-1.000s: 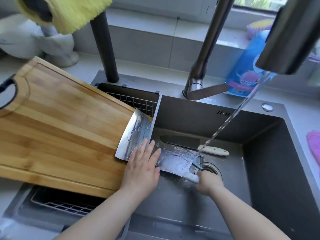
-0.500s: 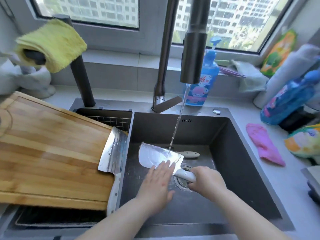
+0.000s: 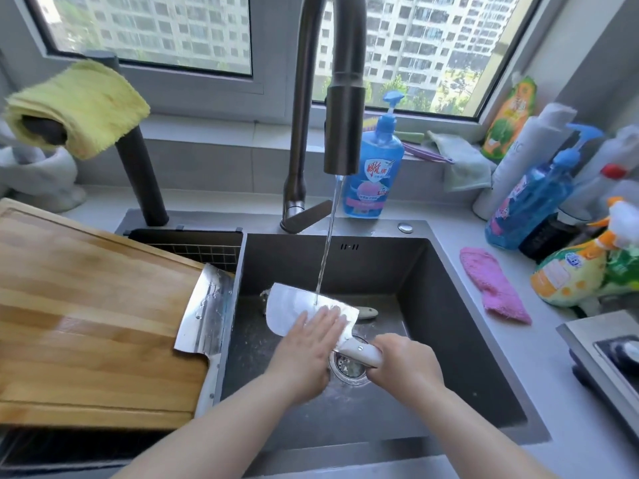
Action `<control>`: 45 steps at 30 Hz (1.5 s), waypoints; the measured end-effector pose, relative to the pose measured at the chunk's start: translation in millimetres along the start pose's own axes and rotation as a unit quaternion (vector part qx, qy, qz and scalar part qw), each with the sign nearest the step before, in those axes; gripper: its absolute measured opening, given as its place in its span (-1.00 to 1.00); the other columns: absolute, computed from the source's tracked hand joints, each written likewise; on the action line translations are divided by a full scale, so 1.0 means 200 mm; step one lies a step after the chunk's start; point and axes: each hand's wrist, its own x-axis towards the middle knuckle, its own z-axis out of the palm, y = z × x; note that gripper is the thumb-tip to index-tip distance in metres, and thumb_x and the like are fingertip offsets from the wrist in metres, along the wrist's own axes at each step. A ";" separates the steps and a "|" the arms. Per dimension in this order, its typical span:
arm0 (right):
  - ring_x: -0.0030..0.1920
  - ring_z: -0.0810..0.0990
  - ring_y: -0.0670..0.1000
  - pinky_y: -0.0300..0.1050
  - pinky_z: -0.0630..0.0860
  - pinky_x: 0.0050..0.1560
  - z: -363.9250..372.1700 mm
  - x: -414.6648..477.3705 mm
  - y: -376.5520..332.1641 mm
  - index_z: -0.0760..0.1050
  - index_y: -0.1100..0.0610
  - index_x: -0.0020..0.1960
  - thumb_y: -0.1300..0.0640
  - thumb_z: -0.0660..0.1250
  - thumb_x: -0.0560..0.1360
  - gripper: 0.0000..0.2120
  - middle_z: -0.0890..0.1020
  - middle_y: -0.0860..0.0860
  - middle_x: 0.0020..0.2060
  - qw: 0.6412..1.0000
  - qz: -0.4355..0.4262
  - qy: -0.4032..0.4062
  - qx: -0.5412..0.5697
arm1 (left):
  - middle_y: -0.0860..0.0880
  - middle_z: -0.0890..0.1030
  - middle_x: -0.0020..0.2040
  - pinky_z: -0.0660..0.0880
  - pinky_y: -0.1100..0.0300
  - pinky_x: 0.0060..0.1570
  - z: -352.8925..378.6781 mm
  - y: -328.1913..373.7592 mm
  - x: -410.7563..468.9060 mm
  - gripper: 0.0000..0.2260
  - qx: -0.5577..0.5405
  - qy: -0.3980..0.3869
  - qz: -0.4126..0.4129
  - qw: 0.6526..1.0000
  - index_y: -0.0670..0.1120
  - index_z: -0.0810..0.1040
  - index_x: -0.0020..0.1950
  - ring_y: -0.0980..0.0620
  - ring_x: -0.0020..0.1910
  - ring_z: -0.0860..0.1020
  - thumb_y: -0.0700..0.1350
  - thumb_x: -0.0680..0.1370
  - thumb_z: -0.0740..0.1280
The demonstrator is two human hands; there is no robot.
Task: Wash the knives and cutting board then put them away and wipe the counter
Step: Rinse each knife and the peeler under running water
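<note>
Over the dark sink (image 3: 449,323) my right hand (image 3: 403,366) grips the pale handle of a cleaver (image 3: 287,311), whose broad blade lies under the running water from the faucet (image 3: 342,133). My left hand (image 3: 304,350) lies flat on that blade with straight fingers. A second cleaver (image 3: 207,316) rests on the right end of the wooden cutting board (image 3: 86,316), which spans the sink's left basin. A third knife lies on the sink floor behind the blade, only its pale handle (image 3: 366,312) showing.
A pink cloth (image 3: 494,285) lies on the counter right of the sink, with several bottles (image 3: 525,198) behind it. Blue soap (image 3: 373,171) stands behind the faucet. A yellow cloth (image 3: 76,105) hangs on a dark post at left. A stove edge (image 3: 601,361) is at far right.
The cleaver has lifted and turned so its blade faces up under the stream, and my left hand has slid across the blade. The view has tilted up to show the window.
</note>
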 end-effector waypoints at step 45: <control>0.09 0.55 0.05 -0.17 0.22 -0.30 0.07 0.13 -0.06 0.42 0.01 -0.01 0.03 0.17 0.49 -0.88 0.53 -0.07 0.02 1.000 0.011 -0.002 0.016 | -0.03 -0.19 0.53 -0.34 0.16 0.39 0.03 -0.09 0.10 -0.30 -0.025 0.064 -0.038 0.997 -0.09 -0.16 0.52 0.06 0.51 -0.19 0.16 0.42 -0.43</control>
